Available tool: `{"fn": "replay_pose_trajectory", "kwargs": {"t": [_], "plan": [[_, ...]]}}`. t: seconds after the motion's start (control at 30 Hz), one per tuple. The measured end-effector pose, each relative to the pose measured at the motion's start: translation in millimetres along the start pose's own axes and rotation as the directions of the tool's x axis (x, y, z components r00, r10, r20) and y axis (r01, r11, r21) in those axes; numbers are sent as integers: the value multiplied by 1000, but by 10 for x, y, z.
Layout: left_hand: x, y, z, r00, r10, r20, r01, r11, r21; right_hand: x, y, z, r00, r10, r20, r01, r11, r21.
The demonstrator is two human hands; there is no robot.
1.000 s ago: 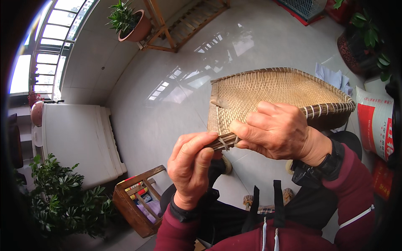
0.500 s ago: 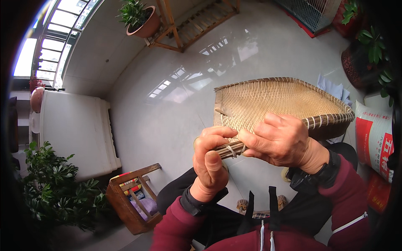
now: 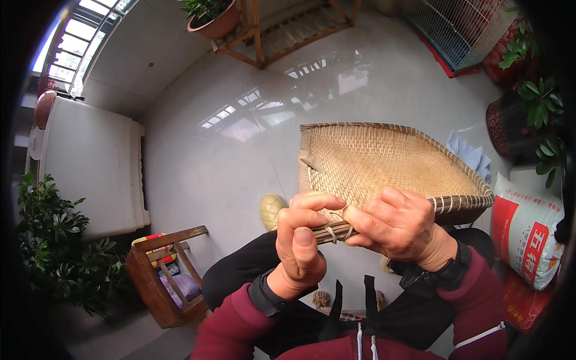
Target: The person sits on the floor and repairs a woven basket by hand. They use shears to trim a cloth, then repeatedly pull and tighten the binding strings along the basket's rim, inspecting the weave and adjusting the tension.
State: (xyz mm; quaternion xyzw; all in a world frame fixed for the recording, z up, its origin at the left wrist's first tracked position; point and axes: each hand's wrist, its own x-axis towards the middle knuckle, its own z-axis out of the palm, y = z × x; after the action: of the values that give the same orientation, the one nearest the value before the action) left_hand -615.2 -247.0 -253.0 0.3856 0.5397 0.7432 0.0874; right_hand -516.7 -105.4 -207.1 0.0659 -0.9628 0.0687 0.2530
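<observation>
A woven bamboo winnowing basket (image 3: pixel 390 157) lies across my lap, its open mouth edge on the left and its bound rim curving round the right. White lashing runs along the far and right parts of the rim. My left hand (image 3: pixel 300 243) is closed round the near end of the rim, thumb raised in front and index finger bent over the top. Beside it my right hand (image 3: pixel 401 233) pinches the same rim with thumb and forefinger, by pale binding loops (image 3: pixel 332 234). Whether its fingertips also hold a loose strand is hidden.
A wooden stool (image 3: pixel 157 282) with bags inside stands left, beside a leafy plant (image 3: pixel 60 246) and a white cabinet (image 3: pixel 90 168). To the right are a printed sack (image 3: pixel 528 231) and a potted plant (image 3: pixel 507 126). A wire cage (image 3: pixel 459 33) and slatted wooden stand (image 3: pixel 300 36) are farther off.
The whole view has shifted, bringing a pale quilted shoe into sight beside my left hand. Both hands keep their hold on the basket's rim, with little change in their grip.
</observation>
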Motion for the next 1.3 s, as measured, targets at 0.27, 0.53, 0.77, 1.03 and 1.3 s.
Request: {"fn": "replay_pose_trajectory", "kwargs": {"t": [0.27,0.53,0.77,1.03,1.3], "plan": [[-118,-249,113,1000,-24,-21,23,999,-22,-315,60,145,999,39,-33,-40,998,-38],[67,-130,-161,939,-334,-88,345,919,191,-195,141,271,988,83,-131,-95,991,-89],[-63,376,-845,636,-757,147,771,629,-95,17,-416,309,994,105,-23,-107,985,-134],[-94,217,-920,898,-430,90,439,887,-142,199,-500,308,996,80,-26,-83,984,-158],[328,215,-929,925,-264,275,218,958,186,421,-289,148,991,111,-74,-116,991,-69]]}}
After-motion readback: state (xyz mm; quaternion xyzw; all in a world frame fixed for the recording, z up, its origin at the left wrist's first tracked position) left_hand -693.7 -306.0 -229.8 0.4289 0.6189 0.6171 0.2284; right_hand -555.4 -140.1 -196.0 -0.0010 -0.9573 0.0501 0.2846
